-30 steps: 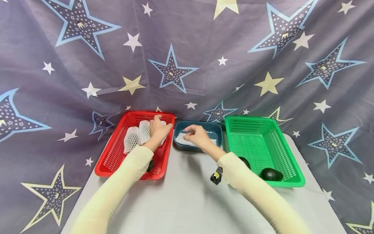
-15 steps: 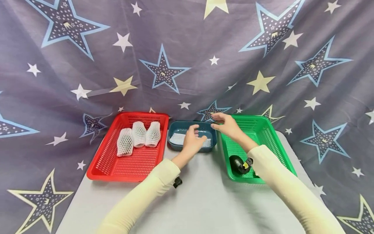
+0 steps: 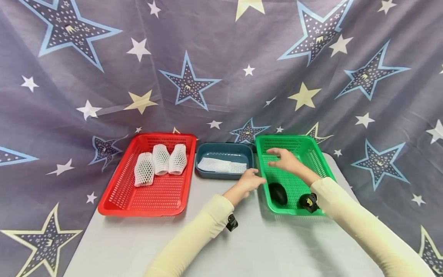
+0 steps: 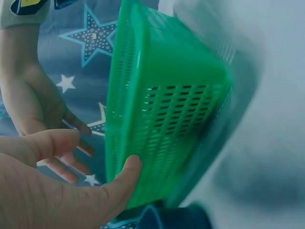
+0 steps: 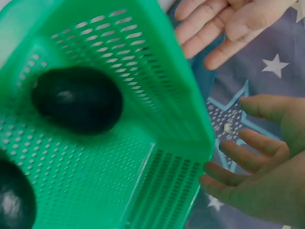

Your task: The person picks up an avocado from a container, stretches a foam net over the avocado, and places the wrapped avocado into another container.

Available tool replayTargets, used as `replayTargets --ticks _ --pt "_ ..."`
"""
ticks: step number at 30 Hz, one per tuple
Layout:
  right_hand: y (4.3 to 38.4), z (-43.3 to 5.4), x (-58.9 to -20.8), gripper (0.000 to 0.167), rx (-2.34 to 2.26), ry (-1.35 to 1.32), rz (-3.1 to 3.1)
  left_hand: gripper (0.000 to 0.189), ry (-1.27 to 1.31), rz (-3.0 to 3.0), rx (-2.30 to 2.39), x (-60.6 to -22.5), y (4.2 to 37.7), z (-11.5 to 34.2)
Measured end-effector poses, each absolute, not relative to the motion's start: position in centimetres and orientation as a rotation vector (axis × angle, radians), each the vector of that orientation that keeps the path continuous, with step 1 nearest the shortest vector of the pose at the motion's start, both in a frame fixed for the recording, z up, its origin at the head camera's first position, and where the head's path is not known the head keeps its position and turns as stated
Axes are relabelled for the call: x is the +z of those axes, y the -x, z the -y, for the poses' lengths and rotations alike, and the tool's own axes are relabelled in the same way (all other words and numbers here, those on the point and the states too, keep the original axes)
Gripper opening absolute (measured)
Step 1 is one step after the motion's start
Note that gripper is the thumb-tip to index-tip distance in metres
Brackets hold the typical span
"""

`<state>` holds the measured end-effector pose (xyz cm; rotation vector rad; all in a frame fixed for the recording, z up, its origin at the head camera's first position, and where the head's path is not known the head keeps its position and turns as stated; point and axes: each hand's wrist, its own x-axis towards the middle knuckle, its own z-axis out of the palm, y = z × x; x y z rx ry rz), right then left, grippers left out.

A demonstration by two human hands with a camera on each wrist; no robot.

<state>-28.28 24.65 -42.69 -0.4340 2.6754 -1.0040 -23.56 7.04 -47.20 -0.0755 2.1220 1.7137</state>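
Note:
Two dark avocados (image 3: 278, 193) lie in the front part of the green basket (image 3: 320, 156); my right wrist camera partly covers the right one in the head view. My right hand (image 3: 285, 161) hovers over that basket with relaxed, parted fingers and holds nothing. Beside the basket's left rim is my left hand (image 3: 248, 181), fingers extended and nothing in them; I cannot tell whether a fingertip touches the rim. White foam net sleeves (image 3: 221, 165) lie flat in the dark blue tray (image 3: 225, 176). Three net-covered pieces (image 3: 160, 159) sit in the red basket (image 3: 155, 207).
The blue tray stands between the red and green baskets, near the back of the white table (image 3: 214, 246). Behind them hangs a grey curtain (image 3: 221, 38) with a star pattern.
My left hand has left the red basket, passed over the blue tray and reached the green basket's left side. My right hand has moved right, from the tray to above the green basket.

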Motion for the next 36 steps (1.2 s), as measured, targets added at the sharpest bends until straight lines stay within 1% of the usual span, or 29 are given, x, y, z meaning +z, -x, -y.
replayTargets --ticks 4,11,18,24,31,36 --pt "28.1 -25.7 -43.1 0.062 -0.974 0.438 -2.597 0.061 0.138 -2.065 1.705 -47.7 23.8 -7.8" --pt "28.5 -26.8 -43.6 0.070 -0.893 0.471 -2.472 0.048 0.292 -1.965 1.855 -48.3 24.5 -8.6" --pt "28.7 -26.9 -44.3 0.071 -0.764 0.454 -2.334 0.035 0.379 -1.896 1.922 -49.1 25.0 -8.9" --pt "28.7 -26.7 -45.2 0.070 -0.699 0.415 -2.304 0.030 0.410 -1.865 1.927 -49.5 25.3 -9.0" --pt "28.9 -26.4 -46.0 0.070 -0.607 0.372 -2.274 0.029 0.414 -1.848 1.899 -49.2 25.4 -9.0" --pt "28.9 -26.1 -46.5 0.073 -0.555 0.318 -2.236 0.020 0.411 -1.852 1.877 -49.6 25.9 -9.0"
